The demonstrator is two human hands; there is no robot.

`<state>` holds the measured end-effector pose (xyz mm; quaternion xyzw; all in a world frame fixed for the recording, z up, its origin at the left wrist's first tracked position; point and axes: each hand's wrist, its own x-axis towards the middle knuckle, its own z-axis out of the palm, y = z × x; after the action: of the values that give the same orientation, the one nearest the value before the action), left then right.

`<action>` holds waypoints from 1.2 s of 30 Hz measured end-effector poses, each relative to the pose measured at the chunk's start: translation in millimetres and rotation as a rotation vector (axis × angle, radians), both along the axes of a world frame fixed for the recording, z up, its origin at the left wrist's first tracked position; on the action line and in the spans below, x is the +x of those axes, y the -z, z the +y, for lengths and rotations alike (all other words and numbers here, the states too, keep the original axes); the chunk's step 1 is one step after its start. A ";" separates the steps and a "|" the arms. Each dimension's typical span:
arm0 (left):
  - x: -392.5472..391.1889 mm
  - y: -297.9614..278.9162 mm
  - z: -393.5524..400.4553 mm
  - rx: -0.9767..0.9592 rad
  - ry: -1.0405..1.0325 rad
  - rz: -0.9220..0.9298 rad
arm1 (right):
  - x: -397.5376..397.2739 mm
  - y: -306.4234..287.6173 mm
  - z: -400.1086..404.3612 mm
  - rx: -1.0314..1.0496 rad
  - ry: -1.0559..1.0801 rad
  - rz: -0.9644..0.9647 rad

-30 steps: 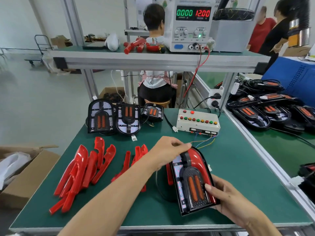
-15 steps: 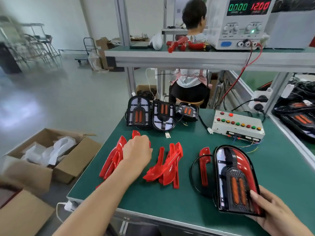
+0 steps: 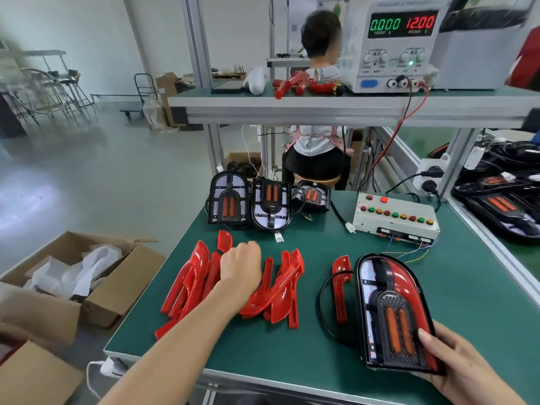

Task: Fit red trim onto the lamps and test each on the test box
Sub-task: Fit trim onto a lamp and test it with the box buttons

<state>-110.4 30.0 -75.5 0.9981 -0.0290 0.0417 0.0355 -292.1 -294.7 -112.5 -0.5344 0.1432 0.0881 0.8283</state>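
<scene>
A black lamp point(image 3: 391, 302) lies on the green table point(image 3: 263, 346) at the front right, with red trim along its right side. My right hand point(image 3: 455, 361) holds its near corner, thumb on the face. One loose red trim point(image 3: 340, 287) lies just left of it. My left hand point(image 3: 241, 264) reaches into the left pile of red trims point(image 3: 190, 282), fingers curled down around a trim whose tip point(image 3: 225, 238) sticks out past the knuckles. A second trim pile point(image 3: 283, 293) lies to the right of that hand. The test box point(image 3: 394, 220) with coloured buttons stands at the back right.
Three untrimmed lamps point(image 3: 271, 206) stand along the table's far edge. A power supply point(image 3: 391, 45) sits on the shelf above, red lead hanging down. More lamps point(image 3: 502, 206) lie on the bench to the right. Open cardboard boxes point(image 3: 111, 287) stand left of the table. A person sits behind.
My left hand left the top of the lamp and moved left onto the trim pile, where it has curled down. My right hand keeps hold of the lamp. The view swung left.
</scene>
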 end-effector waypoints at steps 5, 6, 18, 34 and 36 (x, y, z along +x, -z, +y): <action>-14.6 -38.9 -11.9 -0.791 0.112 -0.184 | 2.6 -1.4 6.7 -0.006 -0.010 -0.041; -22.5 -49.2 -20.8 -1.016 0.153 -0.144 | 2.5 -2.2 8.3 -0.018 -0.014 -0.051; -81.8 -31.6 -127.1 -1.603 0.221 0.404 | -1.4 0.4 11.0 -0.081 0.051 -0.075; -83.6 -24.7 -124.4 -0.830 0.455 0.001 | 0.4 2.2 12.7 -0.126 0.011 -0.095; -85.6 -26.4 -124.4 -0.758 0.438 -0.021 | 0.4 1.9 12.9 -0.126 0.017 -0.093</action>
<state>-196.0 -94.4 -49.1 0.8843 -0.2231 0.0511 0.4070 -291.8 -281.8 -114.4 -0.5880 0.1144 0.0471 0.7994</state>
